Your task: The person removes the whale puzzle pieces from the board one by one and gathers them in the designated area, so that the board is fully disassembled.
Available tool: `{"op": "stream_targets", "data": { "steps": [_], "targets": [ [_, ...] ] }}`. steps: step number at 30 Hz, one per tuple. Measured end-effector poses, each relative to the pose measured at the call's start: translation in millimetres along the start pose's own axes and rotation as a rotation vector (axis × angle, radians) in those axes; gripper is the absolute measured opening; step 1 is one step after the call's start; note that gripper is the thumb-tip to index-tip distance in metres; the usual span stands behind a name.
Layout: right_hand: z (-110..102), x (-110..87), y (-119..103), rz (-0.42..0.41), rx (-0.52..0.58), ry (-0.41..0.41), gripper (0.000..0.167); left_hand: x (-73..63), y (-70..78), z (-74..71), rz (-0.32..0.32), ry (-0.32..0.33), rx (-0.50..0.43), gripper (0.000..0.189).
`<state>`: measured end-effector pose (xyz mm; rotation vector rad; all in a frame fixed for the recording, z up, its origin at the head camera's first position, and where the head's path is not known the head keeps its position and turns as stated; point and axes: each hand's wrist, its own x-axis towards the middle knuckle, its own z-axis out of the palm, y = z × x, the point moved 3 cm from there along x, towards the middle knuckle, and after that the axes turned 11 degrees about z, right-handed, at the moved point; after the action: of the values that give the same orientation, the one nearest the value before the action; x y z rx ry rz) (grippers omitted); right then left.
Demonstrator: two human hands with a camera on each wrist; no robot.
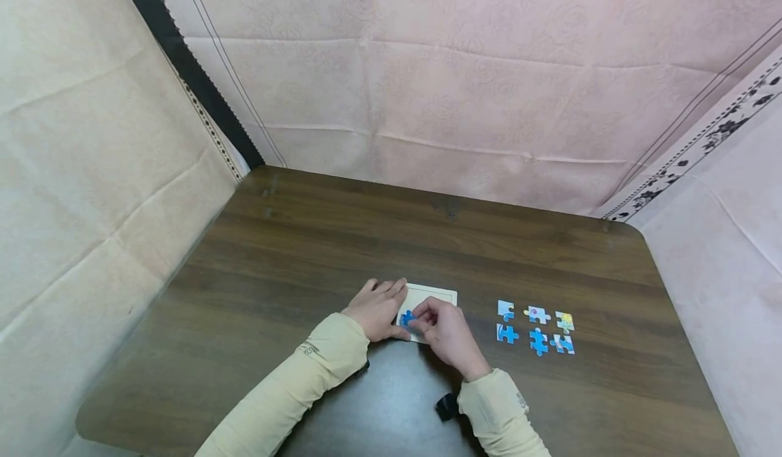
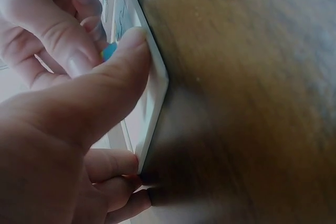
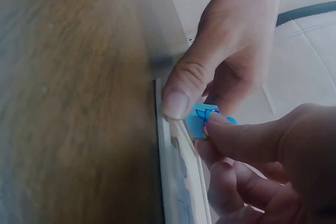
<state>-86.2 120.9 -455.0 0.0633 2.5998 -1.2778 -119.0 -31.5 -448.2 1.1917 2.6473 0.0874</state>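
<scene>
A pale puzzle board (image 1: 435, 294) lies on the brown table. My left hand (image 1: 377, 311) holds its left side, with the thumb (image 2: 131, 51) on the near rim and the other fingers at another edge. My right hand (image 1: 451, 335) pinches a blue jigsaw piece (image 3: 195, 124) between thumb and fingers, over the board's near left corner. In the right wrist view the piece looks tilted beside the left thumb; its lower edge is partly hidden, so I cannot tell whether it touches the board.
Several loose jigsaw pieces (image 1: 538, 316) lie in two rows to the right of the board. The dark wooden table (image 1: 293, 240) has rounded corners. Pale cloth sheets (image 1: 452, 90) hang behind it and along both sides.
</scene>
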Motion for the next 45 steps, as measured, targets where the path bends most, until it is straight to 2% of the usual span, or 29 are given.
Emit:
{"op": "stream_targets", "data": {
  "steps": [6, 14, 22, 28, 35, 45],
  "targets": [
    [-14.0, -4.5, 4.0, 0.034, 0.027, 0.047, 0.008, 0.6, 0.7, -0.9, -0.006, -0.012, -0.017, 0.092],
    [-50.1, -15.9, 22.0, 0.143, 0.006, 0.093, 0.008, 2.1, 1.0, 1.7, -0.030, -0.044, -0.002, 0.092],
    [-91.7, -34.2, 42.7, 0.187, -0.118, 0.108, 0.008, 1.8, 1.1, 2.4, -0.030, -0.038, -0.014, 0.092],
    [-115.8, -48.2, 63.1, 0.222, -0.140, 0.096, 0.010, 2.4, 0.3, 3.9, -0.033, -0.037, -0.012, 0.092],
    [-124.7, -57.3, 80.6, 0.265, -0.140, 0.064, 0.014, 1.5, 0.6, 2.6, -0.032, -0.034, -0.007, 0.092],
    [-119.4, -57.1, 89.0, 0.324, -0.181, 0.035, 0.013, 2.3, 0.1, 4.0, -0.039, -0.038, -0.013, 0.092]
  ]
}}
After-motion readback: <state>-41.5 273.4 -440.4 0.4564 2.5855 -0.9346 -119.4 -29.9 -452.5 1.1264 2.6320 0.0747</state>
